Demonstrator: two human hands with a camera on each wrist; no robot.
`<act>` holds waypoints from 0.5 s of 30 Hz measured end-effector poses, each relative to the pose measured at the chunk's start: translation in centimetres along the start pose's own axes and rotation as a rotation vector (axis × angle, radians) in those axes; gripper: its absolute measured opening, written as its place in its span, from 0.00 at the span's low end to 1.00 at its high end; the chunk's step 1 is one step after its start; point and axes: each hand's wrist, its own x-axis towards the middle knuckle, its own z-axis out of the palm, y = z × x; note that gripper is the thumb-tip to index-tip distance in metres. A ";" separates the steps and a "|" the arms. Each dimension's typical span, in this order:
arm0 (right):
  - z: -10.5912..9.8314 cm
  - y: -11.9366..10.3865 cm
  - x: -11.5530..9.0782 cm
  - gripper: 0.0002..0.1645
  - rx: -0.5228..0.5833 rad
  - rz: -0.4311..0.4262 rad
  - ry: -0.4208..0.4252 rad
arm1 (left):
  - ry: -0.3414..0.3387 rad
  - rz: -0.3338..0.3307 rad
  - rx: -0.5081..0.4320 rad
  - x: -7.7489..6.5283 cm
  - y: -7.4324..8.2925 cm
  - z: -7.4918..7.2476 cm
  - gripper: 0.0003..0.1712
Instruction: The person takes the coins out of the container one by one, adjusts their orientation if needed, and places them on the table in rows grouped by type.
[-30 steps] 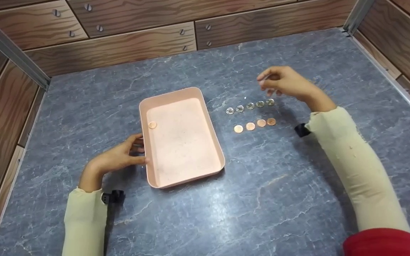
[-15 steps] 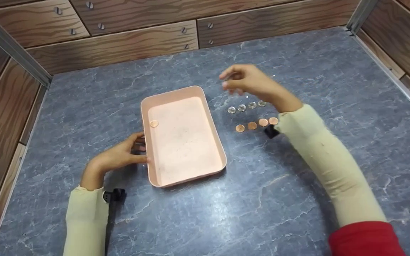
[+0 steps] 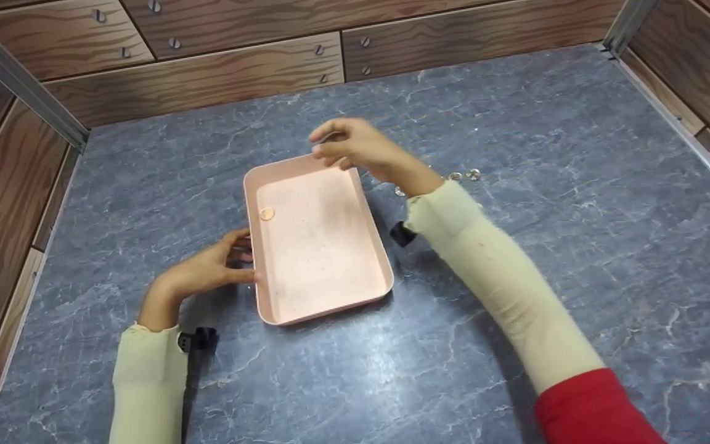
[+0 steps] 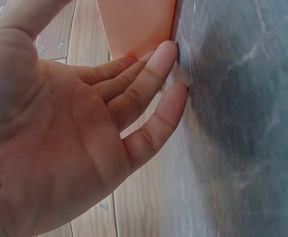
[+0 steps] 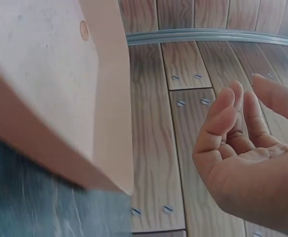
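A shallow pink tray (image 3: 324, 253) lies on the table with one round copper-coloured coin (image 3: 267, 214) inside, near its left wall. My left hand (image 3: 207, 268) rests beside the tray's left side, thumb and fingers touching the outer wall (image 4: 136, 27). My right hand (image 3: 355, 148) hovers over the tray's far right corner, fingers loosely curled. In the right wrist view nothing shows between the thumb and fingers of this hand (image 5: 247, 153). Right of the tray lie several shiny silver discs (image 3: 474, 175), some hidden by my right forearm. Copper coins near them are covered by the sleeve (image 3: 503, 290).
The grey marbled table (image 3: 306, 382) is bordered by wood-patterned panels (image 3: 207, 80) at the back and sides. A metal rail (image 3: 694, 154) runs along the right edge. Small black cameras (image 3: 198, 339) sit on both wrists.
My right hand has moved left from above the silver discs to the tray's far right corner. Its forearm now covers the copper coins. The left hand and tray have stayed nearly still.
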 end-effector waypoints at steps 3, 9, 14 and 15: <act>1.2 -0.1 1.0 0.18 -0.003 0.013 -0.028 | 0.002 -0.001 0.010 0.0 0.1 0.0 0.54; 3.6 0.6 2.7 0.20 -0.018 0.025 -0.113 | 0.008 -0.014 0.010 0.3 0.2 0.0 0.53; 5.6 2.1 4.0 0.20 -0.085 0.063 -0.156 | 0.004 -0.005 0.008 0.3 0.0 0.1 0.52; 6.0 2.4 4.2 0.19 -0.098 0.073 -0.158 | 0.000 0.003 0.010 0.2 0.0 0.1 0.52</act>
